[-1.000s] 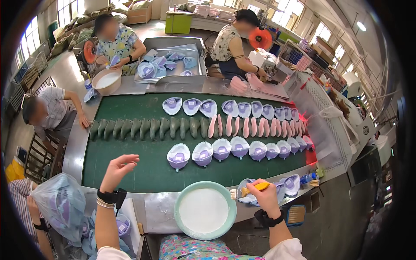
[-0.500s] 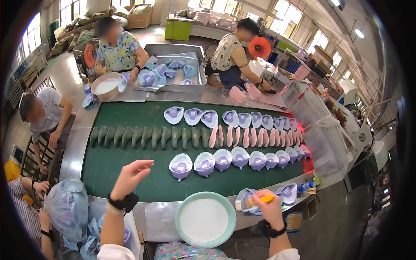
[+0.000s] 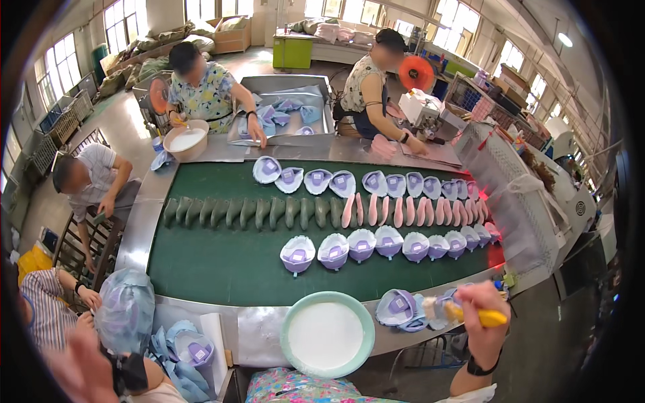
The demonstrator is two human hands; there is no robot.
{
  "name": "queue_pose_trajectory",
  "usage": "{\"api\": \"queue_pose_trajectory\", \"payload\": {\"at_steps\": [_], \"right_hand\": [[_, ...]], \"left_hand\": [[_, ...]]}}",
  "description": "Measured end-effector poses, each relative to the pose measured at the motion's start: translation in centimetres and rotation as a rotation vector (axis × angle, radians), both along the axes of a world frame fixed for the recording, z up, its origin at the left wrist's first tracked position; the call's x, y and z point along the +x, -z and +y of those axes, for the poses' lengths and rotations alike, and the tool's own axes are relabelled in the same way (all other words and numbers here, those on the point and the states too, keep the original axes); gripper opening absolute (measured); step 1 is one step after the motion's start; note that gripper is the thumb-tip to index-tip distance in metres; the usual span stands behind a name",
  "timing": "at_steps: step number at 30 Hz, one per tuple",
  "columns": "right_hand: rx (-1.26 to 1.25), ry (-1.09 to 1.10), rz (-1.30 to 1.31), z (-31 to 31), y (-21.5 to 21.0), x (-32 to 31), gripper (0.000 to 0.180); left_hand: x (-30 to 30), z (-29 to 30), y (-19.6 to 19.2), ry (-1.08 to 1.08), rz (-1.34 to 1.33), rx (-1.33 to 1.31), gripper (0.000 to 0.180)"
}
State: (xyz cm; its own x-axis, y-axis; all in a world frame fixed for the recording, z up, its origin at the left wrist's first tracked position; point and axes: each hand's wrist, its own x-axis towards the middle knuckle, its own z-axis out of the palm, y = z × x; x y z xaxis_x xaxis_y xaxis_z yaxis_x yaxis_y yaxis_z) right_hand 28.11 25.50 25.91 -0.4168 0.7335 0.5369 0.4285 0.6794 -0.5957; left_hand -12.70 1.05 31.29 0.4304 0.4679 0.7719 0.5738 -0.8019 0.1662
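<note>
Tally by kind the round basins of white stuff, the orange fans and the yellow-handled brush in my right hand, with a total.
Round basins: 2, the pale green basin and the beige basin
Orange fans: 2, the left fan and the right fan
Brush in your right hand: 1
Total: 5

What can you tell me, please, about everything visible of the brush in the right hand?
The brush has a yellow handle, apparently smooth, and a pale, off-white bristle head; blur hides finer detail. The right hand grips the handle, whose yellow end sticks out past the fingers. It points bristles-left in the picture, roughly level, and appears over purple and light-blue fabric-like pieces along the metal table edge. Whether the bristles touch them cannot be told.
</note>
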Motion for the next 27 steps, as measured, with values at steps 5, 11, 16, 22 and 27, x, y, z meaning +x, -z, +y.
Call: {"api": "queue_pose_trajectory", "payload": {"at_steps": [5, 11, 16, 22, 27], "right_hand": [[-0.300, 0.105, 0.029, 5.7, 1.7, -1.7, 0.023], [-0.287, -0.064, 0.001, 12.1, 7.6, -4.9, 0.020], [-0.291, -0.048, -0.050, 14.6, 12.0, -6.0, 0.019], [-0.311, -0.015, -0.129, 16.1, 15.8, -7.6, 0.019], [-0.346, 0.006, -0.139, 16.6, 17.7, -8.2, 0.019]], "left_hand": [[-3.7, 11.8, 4.6, -0.243, -0.418, -0.259, 0.047], [-7.1, 20.1, 12.8, -0.468, -0.491, -0.732, 0.037], [-7.7, 23.9, 22.1, -0.473, -0.595, -0.840, 0.041], [-8.4, 24.7, 27.8, -0.515, -0.619, -0.976, 0.043], [-8.3, 24.7, 30.5, -0.540, -0.644, -1.040, 0.043]]}}
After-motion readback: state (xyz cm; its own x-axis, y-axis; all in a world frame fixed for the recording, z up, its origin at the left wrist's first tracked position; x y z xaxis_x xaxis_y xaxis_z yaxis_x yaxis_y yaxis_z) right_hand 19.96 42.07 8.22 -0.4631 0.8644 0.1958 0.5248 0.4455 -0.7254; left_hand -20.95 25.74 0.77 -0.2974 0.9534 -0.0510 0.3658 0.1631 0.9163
